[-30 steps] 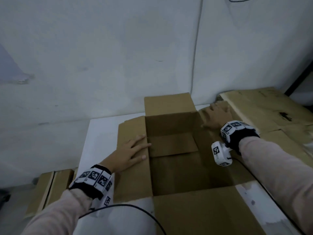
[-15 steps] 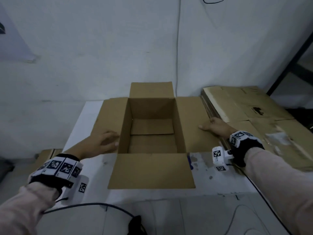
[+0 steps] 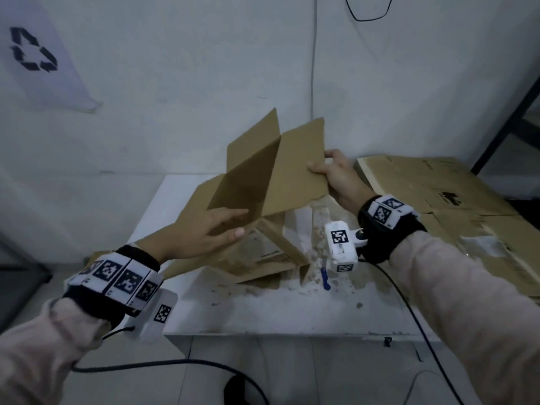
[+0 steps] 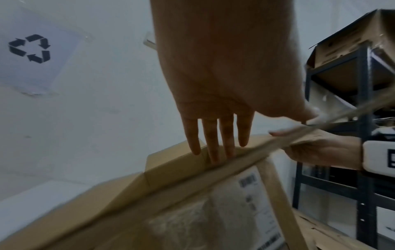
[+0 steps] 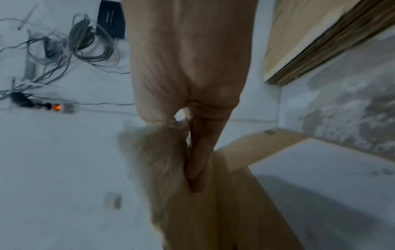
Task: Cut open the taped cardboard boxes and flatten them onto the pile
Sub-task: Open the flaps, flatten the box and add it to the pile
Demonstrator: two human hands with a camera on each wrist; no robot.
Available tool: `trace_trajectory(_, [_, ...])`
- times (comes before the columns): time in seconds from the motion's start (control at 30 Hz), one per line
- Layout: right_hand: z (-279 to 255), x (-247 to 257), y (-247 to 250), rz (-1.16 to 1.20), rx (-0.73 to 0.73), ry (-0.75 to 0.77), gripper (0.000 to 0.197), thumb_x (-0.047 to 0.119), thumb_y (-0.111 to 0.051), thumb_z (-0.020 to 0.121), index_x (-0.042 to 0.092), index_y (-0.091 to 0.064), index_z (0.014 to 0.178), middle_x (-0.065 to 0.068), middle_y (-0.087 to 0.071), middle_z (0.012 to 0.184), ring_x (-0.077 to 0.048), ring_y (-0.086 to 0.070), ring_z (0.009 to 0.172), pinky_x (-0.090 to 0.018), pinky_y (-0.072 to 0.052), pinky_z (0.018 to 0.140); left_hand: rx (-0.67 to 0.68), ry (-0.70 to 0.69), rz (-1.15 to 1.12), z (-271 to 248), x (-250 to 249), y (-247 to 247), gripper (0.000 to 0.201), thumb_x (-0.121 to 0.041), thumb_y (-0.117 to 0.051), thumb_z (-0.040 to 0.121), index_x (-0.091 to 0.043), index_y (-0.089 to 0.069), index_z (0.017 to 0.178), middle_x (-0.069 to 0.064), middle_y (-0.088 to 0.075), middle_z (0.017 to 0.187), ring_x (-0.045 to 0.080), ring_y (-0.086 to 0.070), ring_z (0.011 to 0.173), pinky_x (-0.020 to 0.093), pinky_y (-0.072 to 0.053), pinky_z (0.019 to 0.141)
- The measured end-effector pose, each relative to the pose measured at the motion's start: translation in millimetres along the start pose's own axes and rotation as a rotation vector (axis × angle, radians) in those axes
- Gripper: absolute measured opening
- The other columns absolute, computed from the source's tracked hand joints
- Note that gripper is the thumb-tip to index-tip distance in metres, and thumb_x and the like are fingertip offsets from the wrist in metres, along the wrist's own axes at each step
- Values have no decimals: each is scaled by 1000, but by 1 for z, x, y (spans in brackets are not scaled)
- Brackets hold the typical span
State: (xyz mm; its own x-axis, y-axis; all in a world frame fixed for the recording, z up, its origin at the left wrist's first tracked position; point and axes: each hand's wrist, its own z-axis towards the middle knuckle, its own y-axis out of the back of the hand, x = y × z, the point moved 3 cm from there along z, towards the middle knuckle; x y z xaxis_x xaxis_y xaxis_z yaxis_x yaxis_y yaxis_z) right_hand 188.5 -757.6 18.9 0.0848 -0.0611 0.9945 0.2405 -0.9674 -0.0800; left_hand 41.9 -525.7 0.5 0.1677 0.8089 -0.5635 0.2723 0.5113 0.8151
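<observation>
The right hand [image 5: 190,71] pinched a cardboard flap [image 5: 162,169], fingers [image 5: 198,160] straight against its inner face, thumb edge behind. Right of the flap lay the stained white bench [image 5: 333,194]; above the bench, a stack of flattened cardboard [image 5: 316,33]. Left of the hand, tangled cables [image 5: 81,40].

Both arms reach forward. The left hand [image 3: 201,233] lies flat, fingers [image 4: 210,143] straight toward one o'clock; the right hand [image 3: 339,179] pinches, thumb on top.
</observation>
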Motion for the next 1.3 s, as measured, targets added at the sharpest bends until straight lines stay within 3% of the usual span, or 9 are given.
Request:
trace_trajectory(0.13, [-1, 11, -48, 36, 72, 48, 28, 8, -57, 94, 10, -36, 113, -7, -60, 103, -16, -64, 83, -26, -55, 57, -25, 56, 77, 2, -7, 7, 96, -81, -40, 76, -35, -3, 152, -11, -38, 147, 5, -45, 123, 24, -39, 100])
trace_trajectory(0.27, [-1, 10, -73, 13, 165, 54, 31, 26, -54, 96, 14, -39, 120, -7, -64, 104, -18, -69, 82, -29, -56, 62, -113, 93, 310, 11, 9, 2, 90, -30, -55, 95, -24, 16, 149, 5, -23, 154, 21, -48, 115, 25, -40, 91])
trace_trajectory(0.4, [15, -8, -66, -225, 91, 58, 49, 54, -36, 98, 19, -53, 126, 0, -62, 118, -16, -59, 111, -37, -47, 92, -171, 89, 395, 14, 33, 11, 89, -3, -50, 91, -27, 13, 150, 13, -38, 143, 33, -53, 115, 46, -48, 92])
trace_trajectory(0.53, [32, -56, -43, -565, -128, -121, 57, 55, -36, 95, 19, -35, 139, -15, -39, 143, -31, -32, 134, -41, -28, 108, -228, 188, 203, 11, 47, 23, 63, -15, -36, 101, -37, -4, 151, 3, -34, 150, 29, -43, 129, 47, -35, 107])
trace_trajectory(0.67, [26, -111, -41, -267, 113, -420, 73, 65, -42, 89, 20, -28, 145, -9, -40, 143, -32, -43, 128, -42, -41, 99, -318, 271, -7, 2, 64, 27, 35, -42, -21, 103, -53, -25, 136, -7, -42, 136, 15, -42, 121, 38, -29, 107])
trace_trajectory(0.8, [14, -120, -51, -121, 253, -565, 27, 38, -59, 90, 17, -59, 107, -13, -62, 96, -29, -60, 82, -34, -50, 68, -366, 451, -65, -5, 103, 32, 40, -21, -34, 102, -13, -30, 141, 24, -59, 108, 31, -57, 96, 33, -37, 82])
trace_trajectory(0.97, [25, -118, -48, -156, 235, -540, 38, 23, -71, 83, 9, -60, 117, -9, -64, 103, -25, -63, 86, -32, -54, 70, -392, 342, -5, -9, 124, 45, 58, -6, -53, 91, -14, -27, 142, 13, -56, 119, 26, -57, 95, 31, -43, 81])
trace_trajectory(1.07, [35, -102, -38, -148, 147, -348, 44, 21, -76, 79, 9, -56, 117, -4, -67, 106, -16, -65, 86, -21, -50, 57, -487, 259, -38, -8, 123, 52, 56, -42, -57, 81, -13, -43, 127, 4, -46, 122, 17, -49, 107, 35, -43, 91])
trace_trajectory(1.3, [38, -27, -61, -137, 247, 28, 54, 58, -38, 94, 20, -36, 132, -2, -53, 134, -16, -55, 118, -40, -43, 101, -727, 133, -259, 12, 76, 49, 95, -54, -72, 70, -19, -24, 144, -3, -36, 143, 8, -38, 127, 24, -35, 101])
